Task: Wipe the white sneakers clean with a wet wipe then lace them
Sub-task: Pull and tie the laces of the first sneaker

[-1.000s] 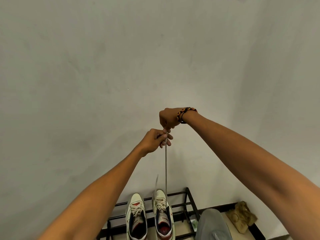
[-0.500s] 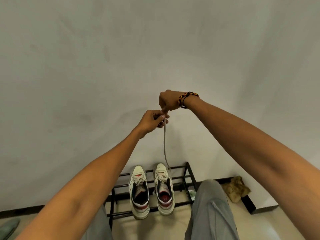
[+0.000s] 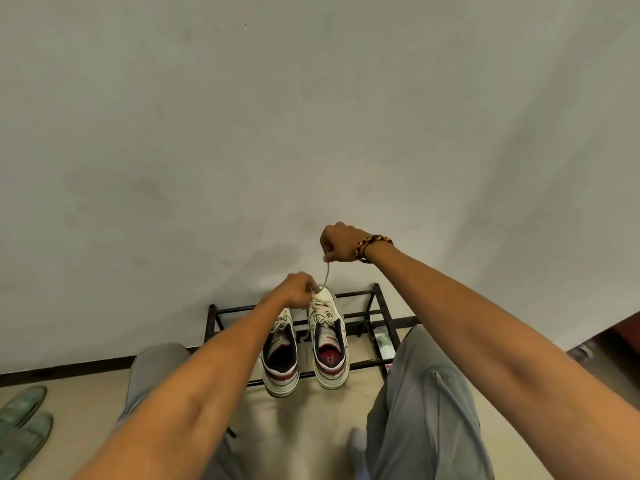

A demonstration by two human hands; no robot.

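Two white sneakers with red and navy trim stand side by side on a black metal shoe rack (image 3: 377,308), toes to the wall: the left sneaker (image 3: 281,355) and the right sneaker (image 3: 328,341). A pale shoelace (image 3: 326,273) rises from the toe end of the right sneaker. My right hand (image 3: 337,242), with a beaded bracelet on its wrist, pinches the lace's upper end above the shoe. My left hand (image 3: 298,289) pinches the lace low down, just over the right sneaker's toe.
A plain grey wall fills the upper view right behind the rack. My knees in grey trousers (image 3: 426,393) flank the sneakers. A pair of green shoes (image 3: 20,427) lies on the tiled floor at the far left. A small packet (image 3: 382,341) sits under the rack's right side.
The view has tilted down. Both hands came down toward the right sneaker, and the stretch of lace between them and the shoe is much shorter.
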